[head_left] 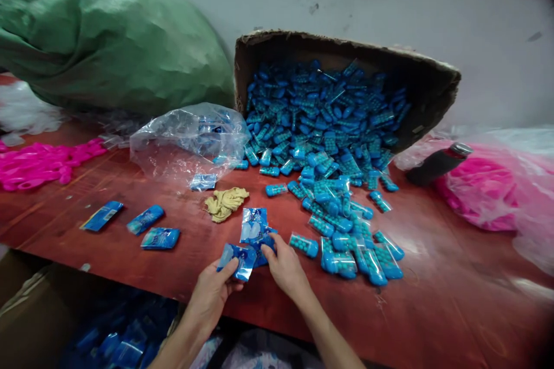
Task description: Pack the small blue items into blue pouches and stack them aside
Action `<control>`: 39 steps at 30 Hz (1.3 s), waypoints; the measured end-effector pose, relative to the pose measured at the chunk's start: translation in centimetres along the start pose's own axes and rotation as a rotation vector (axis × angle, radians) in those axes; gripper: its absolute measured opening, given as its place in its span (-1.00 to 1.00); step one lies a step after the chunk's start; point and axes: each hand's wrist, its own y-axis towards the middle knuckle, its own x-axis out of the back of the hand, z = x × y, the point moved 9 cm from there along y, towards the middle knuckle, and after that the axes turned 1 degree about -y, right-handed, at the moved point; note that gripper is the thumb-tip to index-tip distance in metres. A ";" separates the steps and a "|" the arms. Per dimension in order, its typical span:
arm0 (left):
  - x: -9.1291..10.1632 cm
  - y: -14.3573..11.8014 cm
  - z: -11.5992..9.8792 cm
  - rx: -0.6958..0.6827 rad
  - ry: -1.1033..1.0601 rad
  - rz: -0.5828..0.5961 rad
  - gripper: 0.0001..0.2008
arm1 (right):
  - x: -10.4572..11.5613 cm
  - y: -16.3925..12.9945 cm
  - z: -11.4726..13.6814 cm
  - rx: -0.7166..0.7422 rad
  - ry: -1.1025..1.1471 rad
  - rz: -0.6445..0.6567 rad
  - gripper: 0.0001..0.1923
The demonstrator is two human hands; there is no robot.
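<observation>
Pinched between the thumb and fingers of my left hand (216, 285) is a small blue printed packet (239, 261), raised near the table's front edge. My right hand (286, 265) is closed, thumb and fingertips on a second blue packet (260, 247); this one is partly covered by the fingers and by the first packet. Just behind, another blue packet (254, 220) lies flat on the red table. Right of my right hand spreads a heap of clear-and-blue small bottles (341, 242) with teal beads inside.
A tipped cardboard box (433, 78) spills many more bottles. Around it are a clear plastic bag (160, 141), a yellow cloth (225, 203), a green sack (116, 46), pink pieces (43, 162) and a dark flask (437, 164). Below the front edge, a carton (26, 300) stands beside blue packets (121, 346).
</observation>
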 end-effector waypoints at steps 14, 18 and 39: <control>-3.7 1.2 0.4 -0.157 0.072 0.011 -0.72 | -0.3 -0.6 -0.4 -0.131 0.522 0.073 -0.73; -4.8 1.1 0.3 -0.142 0.001 0.004 -0.72 | 0.4 -1.0 -0.4 -0.053 0.429 -0.060 -0.74; -5.9 1.8 1.0 -0.138 -0.031 0.001 -0.72 | 0.8 -1.2 0.2 -0.014 0.253 -0.119 -0.75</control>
